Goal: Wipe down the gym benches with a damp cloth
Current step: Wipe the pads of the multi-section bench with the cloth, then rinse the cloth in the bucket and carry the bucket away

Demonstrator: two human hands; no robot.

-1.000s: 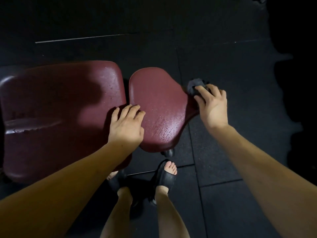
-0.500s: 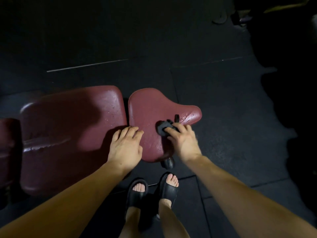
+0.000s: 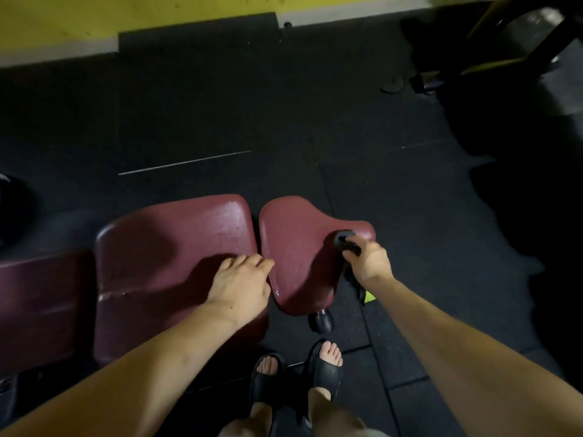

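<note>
Here, in the head view, the right hand curls its fingers around a dark cloth, pressing it on the maroon seat pad. The left hand rests flat, fingers relaxed, on the adjoining back pad.

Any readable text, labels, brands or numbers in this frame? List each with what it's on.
None readable: no print shows on the bench pads, the cloth in the right hand, the sandals, the floor mats or the yellow wall.
</note>
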